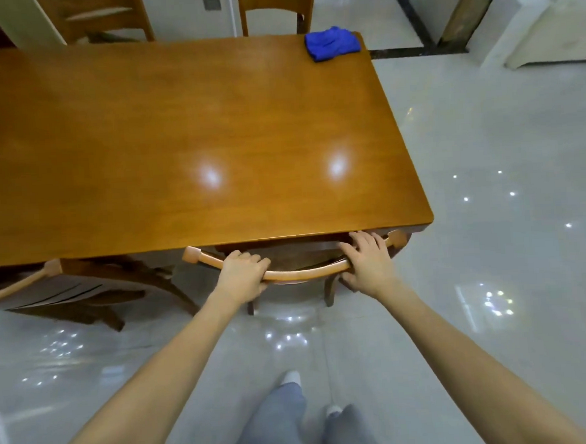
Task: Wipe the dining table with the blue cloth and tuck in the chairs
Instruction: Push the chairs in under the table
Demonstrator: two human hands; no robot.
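Observation:
The wooden dining table (163, 137) fills the upper left of the head view. A crumpled blue cloth (332, 43) lies on its far right corner. At the near edge, a wooden chair (305, 272) sits with its seat under the table top. My left hand (243, 273) grips the curved top rail of that chair, fingers curled over it. My right hand (367, 260) holds the same rail farther right, fingers over the top and thumb below.
A second chair (59, 287) stands at the near left, angled and partly out from the table. Two more chairs (275, 6) stand at the far side. Glossy tiled floor (492, 244) lies to the right. My legs and feet (296, 410) are below.

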